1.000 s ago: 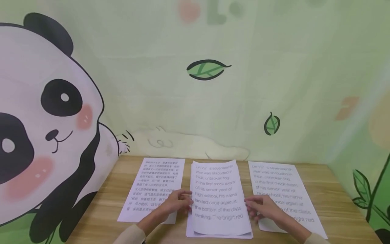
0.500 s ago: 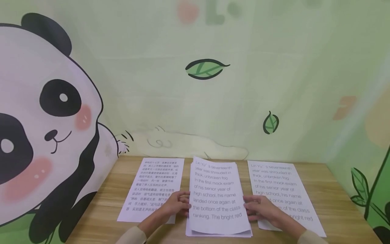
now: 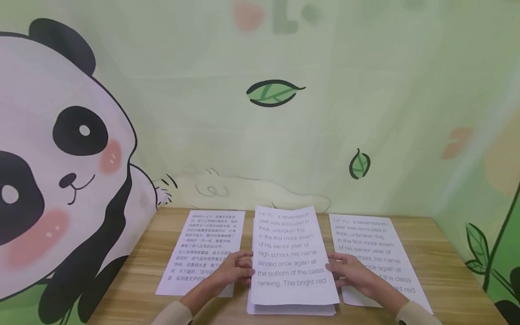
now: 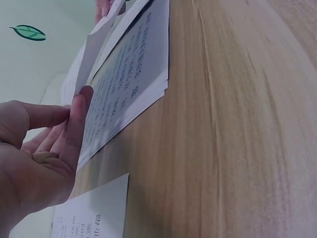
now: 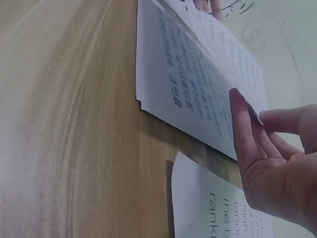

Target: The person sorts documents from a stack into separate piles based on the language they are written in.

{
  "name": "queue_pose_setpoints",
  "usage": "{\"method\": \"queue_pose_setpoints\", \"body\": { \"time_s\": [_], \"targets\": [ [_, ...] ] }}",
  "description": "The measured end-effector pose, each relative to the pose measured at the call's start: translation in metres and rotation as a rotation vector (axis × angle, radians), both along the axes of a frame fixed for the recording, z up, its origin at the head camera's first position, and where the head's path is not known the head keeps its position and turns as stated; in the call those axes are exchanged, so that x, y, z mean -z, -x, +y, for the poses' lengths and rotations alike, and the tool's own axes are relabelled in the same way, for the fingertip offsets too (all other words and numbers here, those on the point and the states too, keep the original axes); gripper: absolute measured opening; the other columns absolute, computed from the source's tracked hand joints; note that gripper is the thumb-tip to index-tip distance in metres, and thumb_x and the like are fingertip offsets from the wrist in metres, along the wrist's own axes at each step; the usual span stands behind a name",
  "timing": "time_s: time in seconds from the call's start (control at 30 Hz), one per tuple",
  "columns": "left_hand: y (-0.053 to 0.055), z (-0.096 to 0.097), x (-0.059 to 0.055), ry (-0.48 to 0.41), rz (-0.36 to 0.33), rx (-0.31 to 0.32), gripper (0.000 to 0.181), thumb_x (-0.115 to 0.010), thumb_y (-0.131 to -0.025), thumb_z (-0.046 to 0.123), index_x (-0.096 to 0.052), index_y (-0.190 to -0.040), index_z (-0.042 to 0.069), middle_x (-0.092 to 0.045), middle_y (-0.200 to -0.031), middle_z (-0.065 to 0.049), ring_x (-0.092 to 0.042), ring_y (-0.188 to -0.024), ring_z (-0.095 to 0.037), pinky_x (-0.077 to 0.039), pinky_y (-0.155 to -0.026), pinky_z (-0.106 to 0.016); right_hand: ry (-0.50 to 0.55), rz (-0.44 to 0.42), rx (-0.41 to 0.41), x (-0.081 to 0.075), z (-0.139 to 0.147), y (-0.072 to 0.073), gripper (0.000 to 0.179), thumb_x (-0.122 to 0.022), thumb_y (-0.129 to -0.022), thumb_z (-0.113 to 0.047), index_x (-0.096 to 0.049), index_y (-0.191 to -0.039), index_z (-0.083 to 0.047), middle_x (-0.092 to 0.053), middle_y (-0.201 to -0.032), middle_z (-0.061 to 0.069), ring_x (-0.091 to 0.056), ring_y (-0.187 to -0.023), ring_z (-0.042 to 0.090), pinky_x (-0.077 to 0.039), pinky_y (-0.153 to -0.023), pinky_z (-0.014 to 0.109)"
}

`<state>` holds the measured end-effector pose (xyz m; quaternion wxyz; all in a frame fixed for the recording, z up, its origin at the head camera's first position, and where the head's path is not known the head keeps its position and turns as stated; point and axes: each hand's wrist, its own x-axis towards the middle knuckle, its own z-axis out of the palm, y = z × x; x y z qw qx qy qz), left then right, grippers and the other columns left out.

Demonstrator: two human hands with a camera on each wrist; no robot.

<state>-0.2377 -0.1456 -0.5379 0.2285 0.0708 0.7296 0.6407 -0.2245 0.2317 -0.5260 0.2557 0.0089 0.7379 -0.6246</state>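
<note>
A printed sheet of paper point(image 3: 290, 253) with large English text is held above the middle stack of paper point(image 3: 292, 309). My left hand point(image 3: 231, 273) pinches its left edge between thumb and fingers. On the opposite edge my right hand point(image 3: 351, 273) grips it the same way. In the left wrist view the sheet point(image 4: 88, 57) stands tilted over the stack point(image 4: 130, 74), whose top page carries Chinese print. The right wrist view shows that stack point(image 5: 183, 74) lying on the table under the lifted sheet, with the right hand point(image 5: 277, 163) beside it.
Left of the stack lies a sheet with Chinese text point(image 3: 203, 248), partly behind the left hand. A sheet with English text point(image 3: 369, 239) lies to the right, partly behind the right hand. The wooden table point(image 3: 138, 271) meets a panda-printed cloth backdrop point(image 3: 195, 113).
Both hands have lifted the English sheet off the stack. Its top and bottom edges are higher now, and more of the stack shows below it.
</note>
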Motion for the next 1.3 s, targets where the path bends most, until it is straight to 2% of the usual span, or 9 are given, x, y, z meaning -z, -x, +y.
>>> {"method": "queue_pose_setpoints", "body": {
  "time_s": [0.17, 0.27, 0.47, 0.77, 0.93, 1.1, 1.3],
  "targets": [
    [0.001, 0.003, -0.003, -0.014, 0.020, 0.029, 0.070, -0.068, -0.090, 0.001, -0.036, -0.151, -0.009, -0.066, -0.124, -0.023, -0.073, -0.095, -0.019, -0.063, -0.086, -0.039, -0.032, -0.011, 0.042, -0.004, 0.006, -0.001, 0.075, -0.065, -0.097, -0.021, -0.027, -0.154, 0.011, -0.067, -0.130, 0.019, -0.069, -0.113, 0.027, -0.060, -0.090, 0.043],
    [0.002, 0.007, -0.007, -0.031, 0.038, 0.046, 0.069, -0.067, -0.090, 0.001, -0.036, -0.151, -0.009, -0.065, -0.126, -0.025, -0.072, -0.096, -0.018, -0.063, -0.086, -0.039, -0.036, -0.003, 0.062, -0.005, 0.011, -0.002, 0.074, -0.066, -0.096, -0.018, -0.029, -0.154, 0.011, -0.069, -0.127, 0.018, -0.070, -0.111, 0.026, -0.061, -0.090, 0.043],
    [0.005, 0.018, -0.014, -0.057, 0.065, 0.074, 0.062, -0.066, -0.090, 0.003, -0.043, -0.148, -0.006, -0.068, -0.120, -0.021, -0.071, -0.090, -0.015, -0.063, -0.082, -0.036, 0.007, 0.031, 0.046, -0.006, 0.024, -0.005, 0.073, -0.067, -0.096, -0.016, -0.030, -0.153, 0.012, -0.072, -0.122, 0.014, -0.071, -0.108, 0.025, -0.061, -0.090, 0.043],
    [0.007, 0.041, -0.013, -0.079, 0.069, 0.064, 0.062, -0.068, -0.087, 0.000, -0.046, -0.145, -0.004, -0.069, -0.113, -0.016, -0.071, -0.085, -0.016, -0.064, -0.081, -0.038, 0.003, 0.057, 0.050, -0.004, 0.046, -0.008, 0.073, -0.067, -0.097, -0.015, -0.029, -0.152, 0.015, -0.074, -0.118, 0.009, -0.073, -0.102, 0.021, -0.062, -0.086, 0.039],
    [0.008, 0.058, -0.015, -0.074, 0.076, 0.076, 0.062, -0.068, -0.088, 0.002, -0.047, -0.146, -0.003, -0.070, -0.113, -0.015, -0.073, -0.084, -0.017, -0.064, -0.080, -0.038, -0.003, 0.046, 0.081, -0.004, 0.061, -0.009, 0.074, -0.067, -0.097, -0.015, -0.027, -0.152, 0.015, -0.074, -0.116, 0.006, -0.073, -0.101, 0.019, -0.062, -0.086, 0.038],
    [0.010, 0.081, -0.018, -0.071, 0.067, 0.096, 0.060, -0.068, -0.090, 0.003, -0.048, -0.146, 0.000, -0.070, -0.114, -0.014, -0.074, -0.087, -0.018, -0.064, -0.080, -0.038, -0.017, 0.017, 0.147, -0.002, 0.081, -0.013, 0.075, -0.066, -0.098, -0.017, -0.025, -0.154, 0.014, -0.074, -0.115, 0.004, -0.073, -0.100, 0.017, -0.062, -0.086, 0.036],
    [0.011, 0.118, -0.023, -0.072, 0.025, 0.059, 0.058, -0.068, -0.090, 0.001, -0.051, -0.145, 0.003, -0.071, -0.109, -0.011, -0.074, -0.086, -0.018, -0.064, -0.077, -0.035, -0.013, -0.009, 0.288, 0.001, 0.106, -0.017, 0.072, -0.066, -0.099, -0.021, -0.032, -0.156, 0.005, -0.073, -0.111, -0.003, -0.070, -0.097, 0.013, -0.060, -0.084, 0.032]
  ]
}}
